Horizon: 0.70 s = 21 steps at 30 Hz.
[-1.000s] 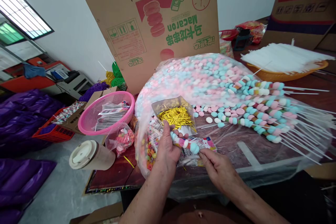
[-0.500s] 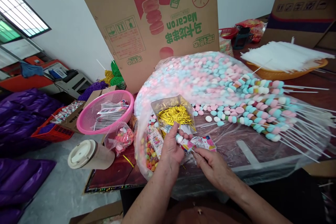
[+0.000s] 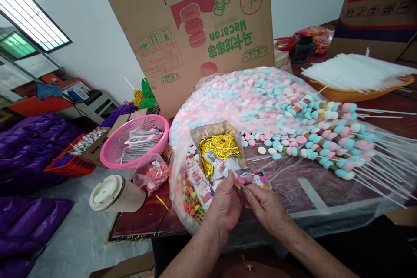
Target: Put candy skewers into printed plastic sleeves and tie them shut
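Observation:
My left hand point(image 3: 228, 202) is closed around a candy skewer in a printed plastic wrapper point(image 3: 218, 163); its upper end points toward the gold twist ties. My right hand point(image 3: 263, 204) pinches the lower end of that wrapped skewer, close beside the left fingers. What exactly lies between the right fingertips is hidden. Just beyond the hands, an opened pouch holds gold twist ties point(image 3: 221, 145). Printed wrappers point(image 3: 262, 179) lie under and beside the right hand, and another printed wrapper point(image 3: 197, 176) lies left of the pouch.
A large see-through bag of pastel candies point(image 3: 224, 91) spreads behind. Candy skewers point(image 3: 339, 147) with white sticks lie at right. A basket of white sticks point(image 3: 355, 91), a pink basket point(image 3: 106, 154), a lidded cup point(image 3: 120, 193) and an upright cardboard box point(image 3: 195, 61) surround the work area.
My left hand has turned and closed further around the wrapped skewer, whose upper end now shows above the thumb. The right hand keeps its pinch at the lower end. The view has shifted slightly.

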Each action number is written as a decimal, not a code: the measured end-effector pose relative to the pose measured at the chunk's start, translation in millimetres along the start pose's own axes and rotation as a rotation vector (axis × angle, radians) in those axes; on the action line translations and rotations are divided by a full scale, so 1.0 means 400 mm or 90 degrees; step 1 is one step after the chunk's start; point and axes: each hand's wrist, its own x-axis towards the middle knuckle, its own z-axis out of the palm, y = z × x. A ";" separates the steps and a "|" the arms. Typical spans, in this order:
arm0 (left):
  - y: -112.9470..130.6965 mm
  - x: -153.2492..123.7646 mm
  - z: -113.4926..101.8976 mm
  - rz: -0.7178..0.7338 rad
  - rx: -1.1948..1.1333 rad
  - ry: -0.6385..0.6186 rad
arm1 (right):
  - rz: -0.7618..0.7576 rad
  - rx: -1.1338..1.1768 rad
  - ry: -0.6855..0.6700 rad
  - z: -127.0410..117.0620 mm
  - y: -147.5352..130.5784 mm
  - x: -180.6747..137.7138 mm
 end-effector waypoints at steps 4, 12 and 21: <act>-0.017 0.003 -0.001 0.042 0.069 0.014 | 0.007 -0.066 0.030 0.022 0.001 -0.004; 0.051 -0.074 -0.027 0.238 0.565 -0.057 | 0.004 -0.005 0.024 -0.024 0.017 0.013; 0.214 -0.032 -0.053 0.418 0.862 -0.135 | -0.143 -0.127 -0.181 -0.150 -0.002 0.040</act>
